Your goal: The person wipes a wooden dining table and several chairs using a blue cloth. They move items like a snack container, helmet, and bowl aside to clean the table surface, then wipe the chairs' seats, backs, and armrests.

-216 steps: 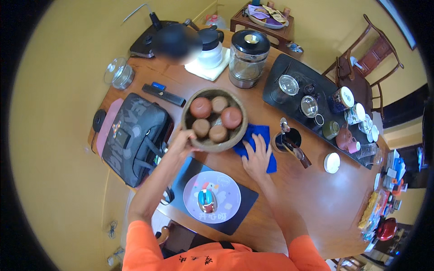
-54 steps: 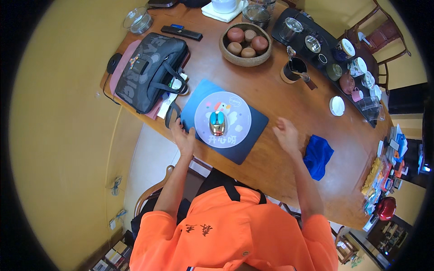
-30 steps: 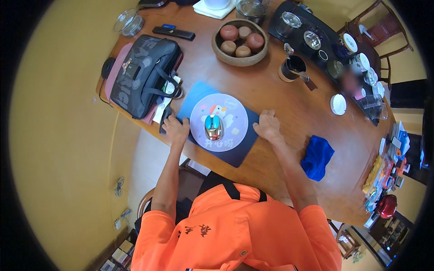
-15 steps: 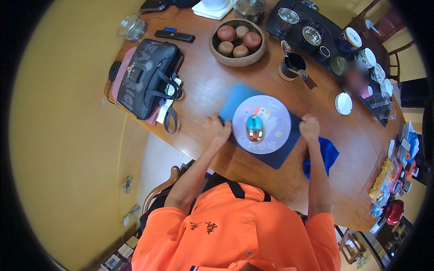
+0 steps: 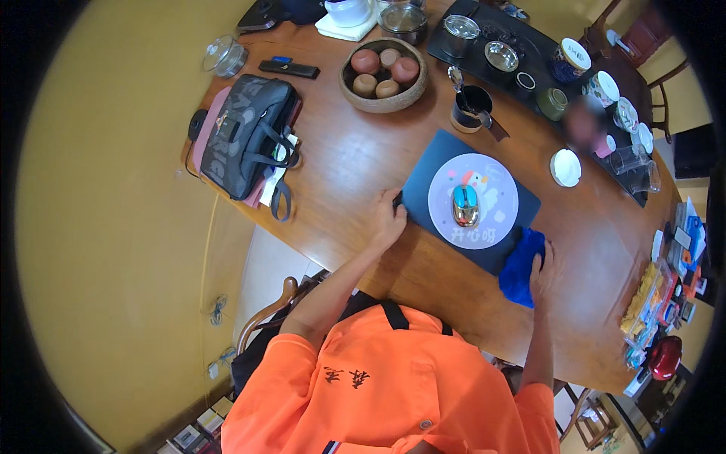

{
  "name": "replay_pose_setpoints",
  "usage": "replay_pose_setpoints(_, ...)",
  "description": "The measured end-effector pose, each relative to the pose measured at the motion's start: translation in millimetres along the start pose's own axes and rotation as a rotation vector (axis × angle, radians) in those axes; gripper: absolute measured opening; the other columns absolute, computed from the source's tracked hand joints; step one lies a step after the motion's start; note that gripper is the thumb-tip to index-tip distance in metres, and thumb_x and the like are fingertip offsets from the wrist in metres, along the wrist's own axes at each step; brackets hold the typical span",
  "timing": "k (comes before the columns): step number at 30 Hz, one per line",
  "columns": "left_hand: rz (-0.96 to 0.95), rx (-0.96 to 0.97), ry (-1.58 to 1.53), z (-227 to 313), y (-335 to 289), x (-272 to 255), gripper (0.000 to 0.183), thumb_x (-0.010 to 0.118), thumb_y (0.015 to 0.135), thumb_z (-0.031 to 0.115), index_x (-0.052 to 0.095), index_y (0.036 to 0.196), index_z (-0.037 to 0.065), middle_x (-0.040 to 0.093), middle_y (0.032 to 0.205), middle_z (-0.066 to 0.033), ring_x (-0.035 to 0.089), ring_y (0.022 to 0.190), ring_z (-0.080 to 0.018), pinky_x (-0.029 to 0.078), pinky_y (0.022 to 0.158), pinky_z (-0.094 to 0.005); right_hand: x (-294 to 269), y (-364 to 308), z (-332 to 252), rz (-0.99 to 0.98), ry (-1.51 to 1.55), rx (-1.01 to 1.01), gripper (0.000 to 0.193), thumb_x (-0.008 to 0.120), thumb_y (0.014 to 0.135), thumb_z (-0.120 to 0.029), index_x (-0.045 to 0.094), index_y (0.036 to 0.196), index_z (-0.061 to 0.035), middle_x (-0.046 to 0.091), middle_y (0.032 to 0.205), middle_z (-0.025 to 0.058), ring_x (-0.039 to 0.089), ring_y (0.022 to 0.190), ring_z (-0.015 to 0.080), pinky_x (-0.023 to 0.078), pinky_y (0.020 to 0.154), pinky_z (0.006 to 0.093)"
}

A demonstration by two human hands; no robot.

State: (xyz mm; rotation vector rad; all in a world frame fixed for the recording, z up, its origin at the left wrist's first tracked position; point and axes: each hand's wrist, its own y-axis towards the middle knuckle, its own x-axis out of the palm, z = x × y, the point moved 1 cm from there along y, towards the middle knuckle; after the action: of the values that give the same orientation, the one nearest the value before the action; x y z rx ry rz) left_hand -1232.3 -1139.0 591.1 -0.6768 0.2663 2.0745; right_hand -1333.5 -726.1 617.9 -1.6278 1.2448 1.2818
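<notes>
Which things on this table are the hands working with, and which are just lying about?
In use:
Dark mat, left hand at its edge
Round pad and mouse, resting on the mat
Blue cloth, right hand on it

Lying about:
Bag
Bowl
Dark cup
White dish

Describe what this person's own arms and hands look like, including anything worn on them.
The left hand and right hand are bare, with no gloves to be seen. The forearms are uncovered, and no watch shows on either wrist. Short, loose, bright orange sleeves cover the upper arms, matching the orange shirt, which has dark lettering on its chest.
</notes>
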Motion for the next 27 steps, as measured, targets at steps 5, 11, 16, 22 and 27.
replay_pose_setpoints(5, 0.08, 0.196, 0.239, -24.1, -18.5, -51.6, 0.032, 0.059, 0.079, 0.001, 0.063, 0.11, 0.002, 0.062, 0.114, -0.0166, 0.059, 0.103, -0.0358, 0.048, 0.089, -0.0427, 19.6, -50.6, 13.7, 0.113, 0.141, -0.079, 0.058, 0.062, 0.088, -0.028, 0.048, 0.14, -0.0064, 0.042, 0.148, 0.0197, 0.033, 0.139, 0.0439, 0.029, 0.112, 0.0548)
replay_pose_setpoints(11, 0.178, 0.255, 0.7, -41.1, -15.6, -125.8, 0.053, 0.064, 0.071, 0.002, 0.057, 0.123, 0.008, 0.053, 0.132, -0.0169, 0.05, 0.121, -0.037, 0.04, 0.1, -0.0496, -9.2, -38.5, -46.0, -0.04, -0.01, -0.092, 0.071, 0.067, 0.074, -0.02, 0.045, 0.141, -0.0096, 0.04, 0.147, 0.0189, 0.036, 0.134, 0.0448, 0.028, 0.111, 0.0573)
replay_pose_setpoints(16, 0.149, 0.25, 0.928, -75.3, 11.4, -189.3, 0.067, 0.069, 0.065, 0.004, 0.052, 0.13, 0.011, 0.043, 0.141, -0.0167, 0.038, 0.133, -0.0339, 0.03, 0.106, -0.0549, 23.6, -95.7, 2.6, -0.008, 0.419, 0.27, 0.07, 0.06, 0.068, -0.004, 0.046, 0.136, -0.0063, 0.05, 0.133, 0.0175, 0.047, 0.123, 0.0351, 0.037, 0.107, 0.0451)
replay_pose_setpoints(22, 0.151, 0.386, 0.985, -119.5, 41.7, -235.6, 0.052, 0.066, 0.071, 0.006, 0.059, 0.122, 0.013, 0.041, 0.143, -0.0183, 0.04, 0.133, -0.0341, 0.03, 0.104, -0.0568, -45.4, -71.4, -172.3, -0.324, 1.121, 0.405, 0.069, 0.053, 0.066, 0.0, 0.048, 0.135, -0.0033, 0.054, 0.13, 0.0141, 0.054, 0.119, 0.0256, 0.042, 0.104, 0.039)
replay_pose_setpoints(27, 0.105, 0.46, 0.896, -132.2, 64.3, -260.1, 0.047, 0.066, 0.071, 0.005, 0.062, 0.117, 0.012, 0.045, 0.137, -0.0202, 0.042, 0.129, -0.0359, 0.034, 0.099, -0.0524, 7.0, 65.3, -336.9, -0.27, 0.84, -0.199, 0.062, 0.057, 0.07, -0.001, 0.052, 0.132, -0.0041, 0.055, 0.132, 0.017, 0.053, 0.123, 0.0305, 0.04, 0.106, 0.0385)
